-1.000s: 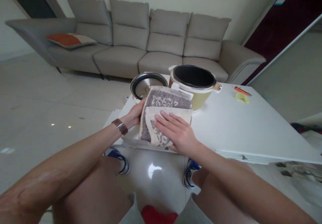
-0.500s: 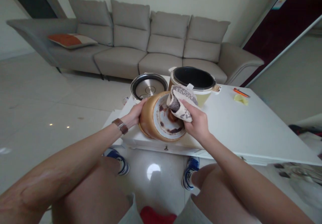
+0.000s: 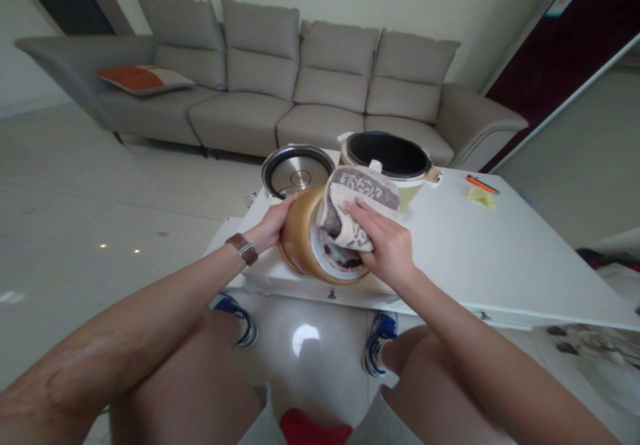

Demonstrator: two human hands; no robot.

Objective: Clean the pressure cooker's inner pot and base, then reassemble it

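Observation:
A golden inner pot lies tilted on its side over the table's near edge, its pale base with dark brown stains facing me. My left hand grips the pot's left side. In my right hand is a folded cream and grey patterned cloth, pressed on the base and hiding its upper part. Just behind the pot, a round lid shows its metal inner face. To the right of the lid stands the cooker body with a black interior.
On the white table, an orange pen-like tool lies beside a crumpled yellow piece. A grey sofa stands beyond, with an orange and white cushion. The table's drawer front is close to my legs.
The cloth in my right hand has shifted left and spread over more of the base. The pot has turned slightly; my left hand keeps its hold.

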